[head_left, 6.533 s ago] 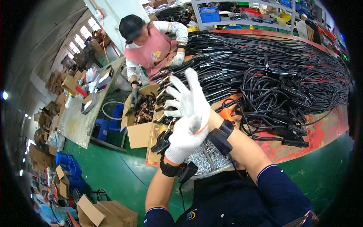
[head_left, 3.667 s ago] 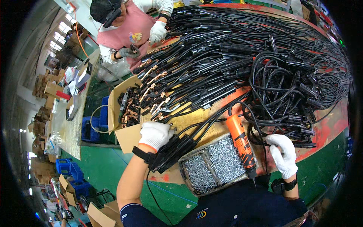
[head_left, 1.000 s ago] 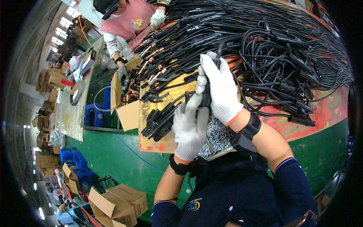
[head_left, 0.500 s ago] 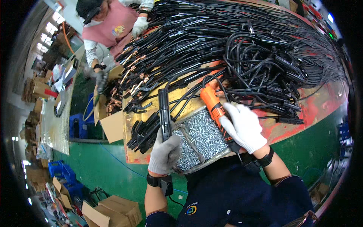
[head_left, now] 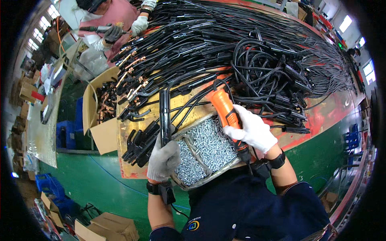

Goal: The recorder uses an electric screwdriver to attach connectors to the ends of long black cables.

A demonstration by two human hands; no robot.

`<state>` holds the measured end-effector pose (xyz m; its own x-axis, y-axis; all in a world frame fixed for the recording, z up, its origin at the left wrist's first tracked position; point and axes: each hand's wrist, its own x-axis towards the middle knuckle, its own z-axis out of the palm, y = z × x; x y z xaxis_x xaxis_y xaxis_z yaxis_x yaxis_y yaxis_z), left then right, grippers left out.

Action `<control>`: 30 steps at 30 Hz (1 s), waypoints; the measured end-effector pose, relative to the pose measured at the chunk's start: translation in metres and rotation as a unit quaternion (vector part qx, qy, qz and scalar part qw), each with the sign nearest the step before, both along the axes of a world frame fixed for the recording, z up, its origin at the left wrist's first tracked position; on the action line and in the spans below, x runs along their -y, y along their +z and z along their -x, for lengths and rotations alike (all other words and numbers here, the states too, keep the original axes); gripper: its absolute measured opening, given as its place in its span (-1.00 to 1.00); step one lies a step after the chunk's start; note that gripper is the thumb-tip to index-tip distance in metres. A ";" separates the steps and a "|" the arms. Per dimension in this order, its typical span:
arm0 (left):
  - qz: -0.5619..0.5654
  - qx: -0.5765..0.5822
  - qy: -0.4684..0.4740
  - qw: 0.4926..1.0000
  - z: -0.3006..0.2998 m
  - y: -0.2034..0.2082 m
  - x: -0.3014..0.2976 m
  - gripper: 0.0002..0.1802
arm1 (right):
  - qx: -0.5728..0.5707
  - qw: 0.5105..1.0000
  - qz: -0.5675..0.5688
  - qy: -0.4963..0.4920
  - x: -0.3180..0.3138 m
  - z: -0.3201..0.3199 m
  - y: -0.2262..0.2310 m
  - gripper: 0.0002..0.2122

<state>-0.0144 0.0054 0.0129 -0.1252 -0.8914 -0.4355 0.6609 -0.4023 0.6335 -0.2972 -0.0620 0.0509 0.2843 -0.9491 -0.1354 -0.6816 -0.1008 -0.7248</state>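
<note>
My left hand (head_left: pixel 164 160), in a grey-white glove, is closed round the lower end of a black welding electrode holder (head_left: pixel 164 112) that points away from me. My white-gloved right hand (head_left: pixel 255 130) grips an orange-and-black electric screwdriver (head_left: pixel 223 106). Its bit points down toward my body, apart from the holder. Between my hands lies a divided tray (head_left: pixel 220 172) filled with small silver screws (head_left: pixel 209 138). Beside my left hand is a bunch of black holder parts (head_left: pixel 138 142), some with forked ends.
Black cables (head_left: pixel 225 30) with handles and copper ends cover the far table, and a tangled coil (head_left: pixel 261 64) lies beyond the screwdriver. Left of the table stands a carton (head_left: pixel 105 138) of copper parts. Across from me, a gloved co-worker (head_left: pixel 110 20) holds a dark elongated piece.
The view has shifted slightly, moving the table leftward in it. Both my hands keep their holds. The co-worker's dark-gloved hand has risen from beside the carton to the chest.
</note>
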 end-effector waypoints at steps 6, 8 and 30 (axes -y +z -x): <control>-0.012 0.013 -0.016 1.000 -0.001 0.006 -0.002 -0.43 | 0.362 0.920 -0.146 -0.049 -0.003 0.018 0.005 -0.42; -0.012 0.014 -0.023 1.000 -0.003 0.006 -0.004 -0.43 | 0.404 0.897 -0.159 -0.082 0.003 0.021 0.001 -0.51; 0.017 -0.032 -0.040 0.999 -0.007 -0.012 0.017 -0.58 | 0.603 0.794 -0.008 -0.069 -0.040 -0.086 0.028 -0.54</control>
<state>-0.0075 -0.0120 0.0012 -0.2227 -0.8915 -0.3945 0.6666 -0.4345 0.6057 -0.2116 -0.0218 0.0791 0.1088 -0.9835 0.1447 0.5066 -0.0704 -0.8593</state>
